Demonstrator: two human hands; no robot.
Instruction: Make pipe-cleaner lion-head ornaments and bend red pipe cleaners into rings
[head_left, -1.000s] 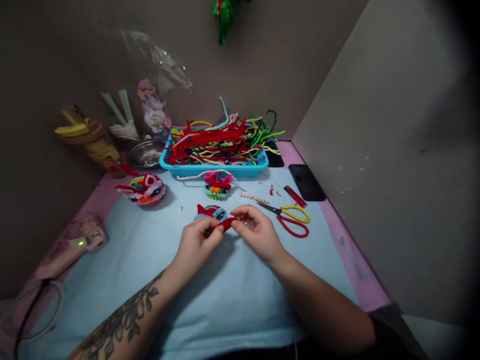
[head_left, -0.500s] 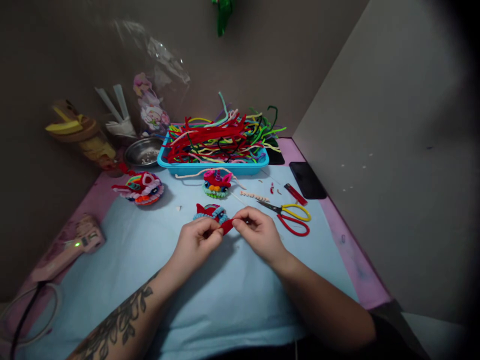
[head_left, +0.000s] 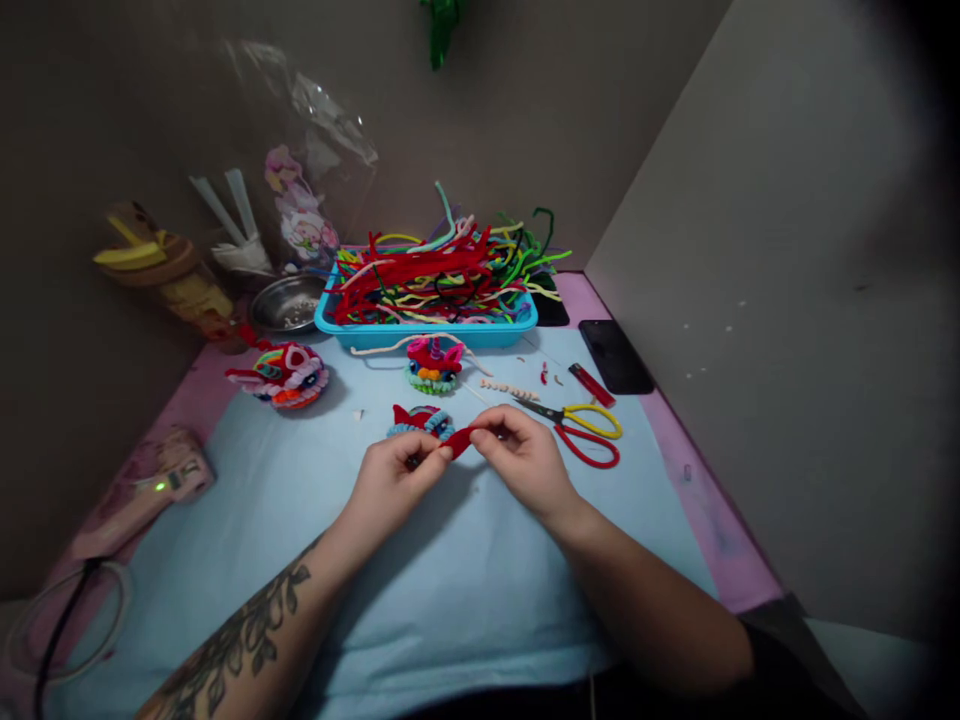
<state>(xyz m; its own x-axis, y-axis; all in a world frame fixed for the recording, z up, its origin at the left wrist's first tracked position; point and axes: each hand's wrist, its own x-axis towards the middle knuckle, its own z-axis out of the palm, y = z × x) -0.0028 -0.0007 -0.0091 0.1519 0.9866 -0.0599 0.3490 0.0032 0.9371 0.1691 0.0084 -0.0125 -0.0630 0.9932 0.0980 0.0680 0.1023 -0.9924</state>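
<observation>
Between my two hands a small red fuzzy piece, seemingly bent pipe cleaner (head_left: 460, 442), is stretched above the blue cloth. My left hand (head_left: 395, 478) pinches its left end with thumb and forefinger. The right end sits in the pinch of my right hand (head_left: 523, 462). Just behind my left fingers lies a red and light-blue pipe-cleaner figure (head_left: 420, 420), partly hidden. Farther back stands a second figure (head_left: 433, 366) with pink ears and a green rim. Scissors (head_left: 574, 424) with one yellow and one red handle lie right of my right hand.
A blue tray (head_left: 435, 338) heaped with coloured pipe cleaners stands at the back. Left of it are a metal bowl (head_left: 262, 306) and a larger lion-head figure (head_left: 279, 374). A red cutter (head_left: 592, 385) and black phone (head_left: 616, 358) lie right. A pink power strip (head_left: 150, 497) is far left.
Both hands have shifted slightly right and up with the red piece, and a bit more of it shows between the fingers. The things on the table have stayed put.
</observation>
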